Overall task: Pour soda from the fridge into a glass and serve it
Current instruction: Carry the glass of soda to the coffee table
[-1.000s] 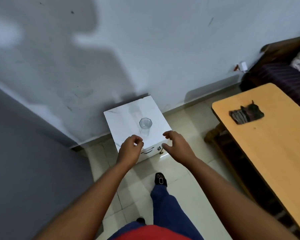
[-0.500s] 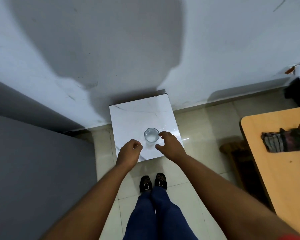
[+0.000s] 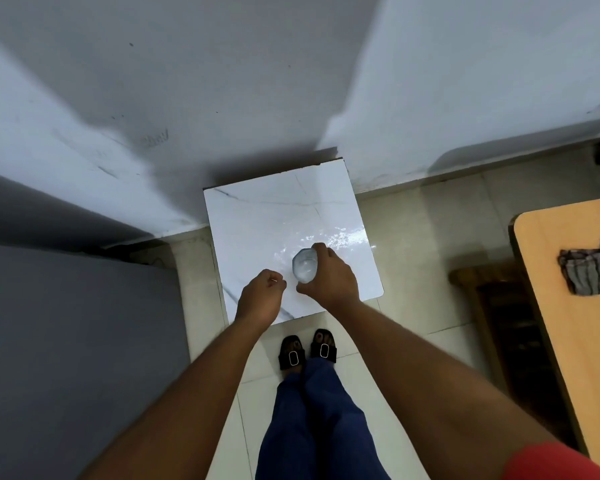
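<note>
Glass (image 3: 303, 264) stands upright on the white marble-look bench (image 3: 257, 223), toward its near right corner. Right hand (image 3: 328, 278) is wrapped around the glass from the right side, fingers (image 3: 321, 249) over the far wall, thumb at the near wall; grip holding the glass. Whether it is lifted off the bench cannot be told. Left hand (image 3: 260, 297) hovers just left of the glass, loosely curled, narrow grip, holding nothing. Glass looks clear, faceted and empty: likely light, rigid, breakable, and slick on the glossy bench top. Best hold is around the mid-wall with thumb opposite fingers, kept upright. Wooden table (image 3: 575, 306) with a cloth (image 3: 586, 271) lies well right of the glass. No soda or fridge door visible.
</note>
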